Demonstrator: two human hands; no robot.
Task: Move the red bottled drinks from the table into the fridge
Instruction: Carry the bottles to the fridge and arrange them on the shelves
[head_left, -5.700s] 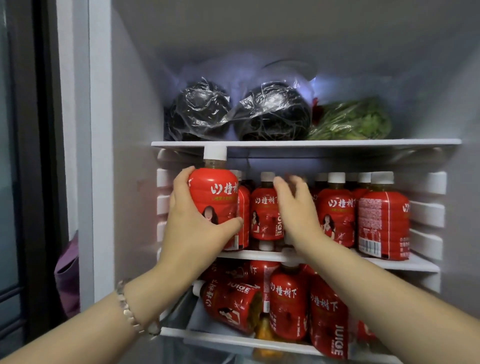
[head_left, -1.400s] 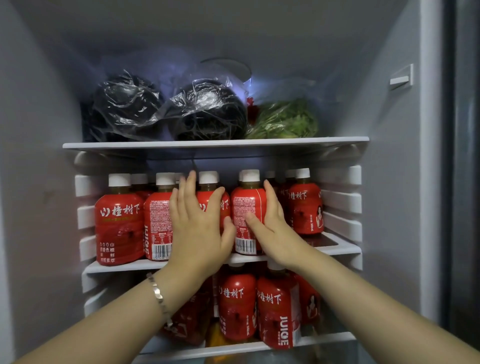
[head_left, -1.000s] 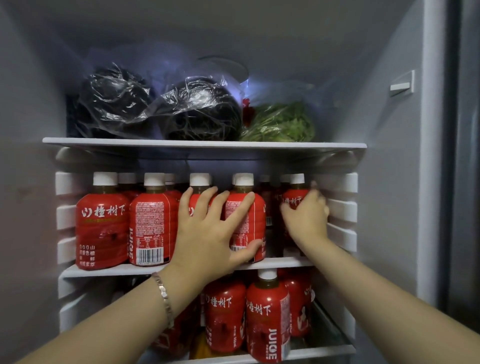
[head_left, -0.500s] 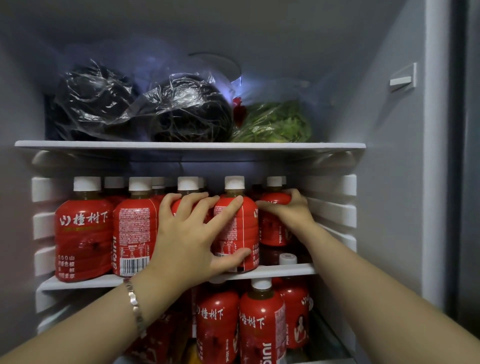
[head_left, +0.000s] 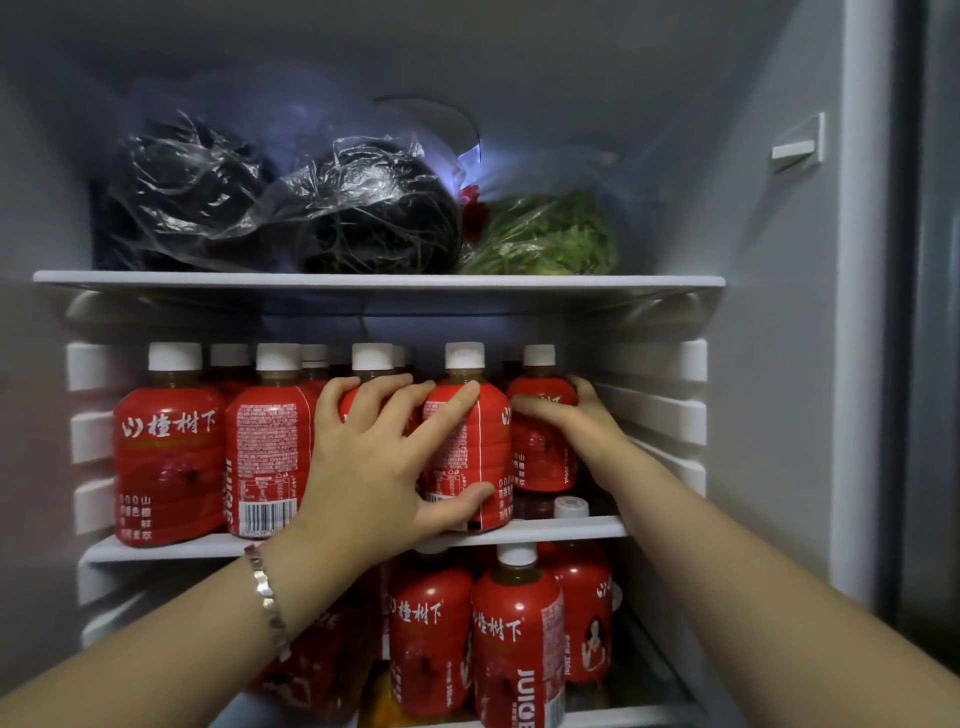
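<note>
Several red bottled drinks with white caps stand in rows on the fridge's middle shelf (head_left: 166, 550). My left hand (head_left: 379, 467) lies spread across two front bottles, with fingers over the third bottle and the thumb under the fourth bottle (head_left: 480, 447). My right hand (head_left: 576, 415) is wrapped around the rightmost bottle (head_left: 540, 431), near the right wall and set further back. At the left stand two untouched front bottles (head_left: 169, 447). More red bottles (head_left: 517, 639) fill the shelf below, some upright and some lying down.
The top shelf (head_left: 379, 281) holds two dark plastic-wrapped bundles (head_left: 374, 208) and a bag of green leaves (head_left: 550, 239). Ribbed rails line both side walls. The fridge's right wall (head_left: 769, 364) has a small switch. A bracelet (head_left: 265, 587) sits on my left wrist.
Over the last second my right hand moved from the bottle's front to a grip around the rightmost bottle. My left hand stayed on the front bottles. The view has shifted slightly.
</note>
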